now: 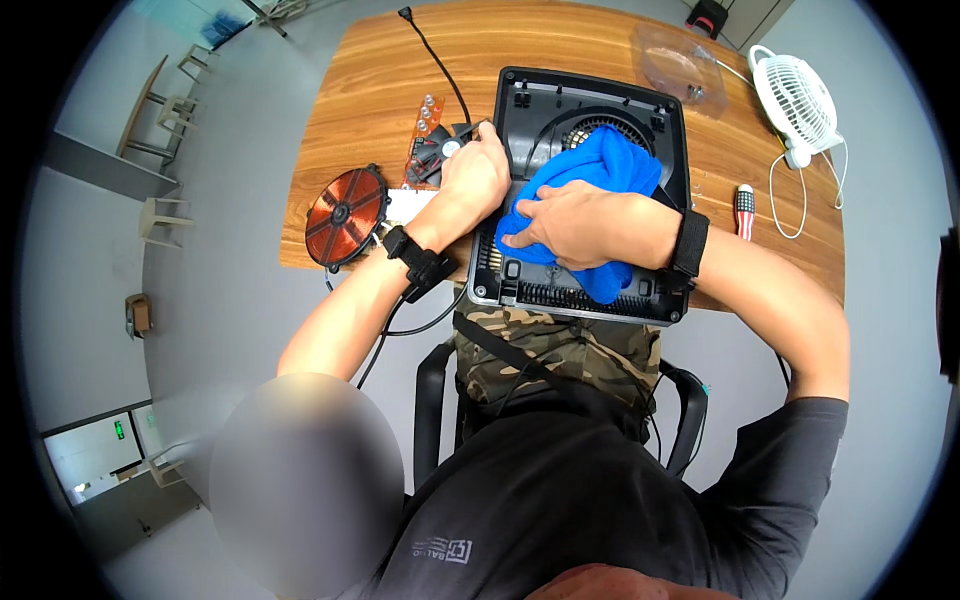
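Observation:
A black plastic housing (672,130), open side up with a round vent grille (585,133), lies at the table's front edge. My left hand (476,172) is closed at the housing's left edge, with its fingertips partly hidden. Bunched in my right hand (590,225) is a blue cloth (612,165), pressed against the inside of the housing. The cloth covers part of the grille and the middle of the housing. Beside my left hand sits a small black fan (432,152), next to an orange circuit board (427,112). A round copper coil (345,213) lies left of my left wrist.
A black cable (437,55) runs along the wooden table (375,80). At the right are a screwdriver with a patterned handle (744,212), a white fan (795,98) with its cord, and a clear plastic tray (680,70). Chair armrests (432,410) flank my lap.

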Demonstrator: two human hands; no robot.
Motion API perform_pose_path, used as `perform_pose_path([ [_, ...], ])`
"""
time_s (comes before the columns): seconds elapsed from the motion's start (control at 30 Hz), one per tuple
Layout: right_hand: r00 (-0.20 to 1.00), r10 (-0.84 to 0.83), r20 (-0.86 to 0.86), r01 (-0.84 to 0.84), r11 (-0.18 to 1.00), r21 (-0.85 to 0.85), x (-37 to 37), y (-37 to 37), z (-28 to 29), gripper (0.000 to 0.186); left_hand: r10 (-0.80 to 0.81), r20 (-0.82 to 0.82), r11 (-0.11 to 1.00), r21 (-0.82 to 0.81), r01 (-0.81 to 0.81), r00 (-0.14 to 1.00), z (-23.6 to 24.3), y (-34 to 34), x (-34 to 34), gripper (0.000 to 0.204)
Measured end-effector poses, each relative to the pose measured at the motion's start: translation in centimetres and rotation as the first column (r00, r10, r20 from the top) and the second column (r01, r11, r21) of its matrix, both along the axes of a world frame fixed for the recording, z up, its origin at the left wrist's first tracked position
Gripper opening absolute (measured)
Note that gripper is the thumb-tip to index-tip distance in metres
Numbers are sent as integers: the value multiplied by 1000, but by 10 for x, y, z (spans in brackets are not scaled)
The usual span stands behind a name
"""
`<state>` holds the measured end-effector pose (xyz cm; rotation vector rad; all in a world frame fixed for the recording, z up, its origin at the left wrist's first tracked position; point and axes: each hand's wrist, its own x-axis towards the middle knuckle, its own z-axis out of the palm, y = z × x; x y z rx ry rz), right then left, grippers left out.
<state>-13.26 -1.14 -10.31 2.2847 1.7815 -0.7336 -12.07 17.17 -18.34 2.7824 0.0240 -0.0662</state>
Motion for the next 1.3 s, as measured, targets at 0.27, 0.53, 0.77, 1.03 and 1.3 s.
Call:
perform_pose_path([
  [0.27, 998, 45, -39, -48, 996, -69, -4, -20, -3, 67, -4, 12, 1000, -4, 5, 1000, 0, 0, 0, 32],
  [0.53, 1000, -25, 15, 27, 990, -140, 3, -57, 7, 52, -39, 14, 999, -8, 39, 999, -2, 3, 3, 35],
  [0.77, 998, -25, -61, 17, 992, -124, -8, -61, 36, 50, -48, 61, 999, -18, 49, 997, -4, 4, 0, 32],
  [1.03, 999, 9, -34, -9, 1000, -12, -24, -71, 8, 57, -57, 86, 998, -9, 58, 995, -5, 4, 1, 32],
  [1.3, 1000, -19, -7, 18, 998, -68, -27, -72, 10, 53, -81, 129, 997, 11, 80, 988, -7, 5, 0, 29],
])
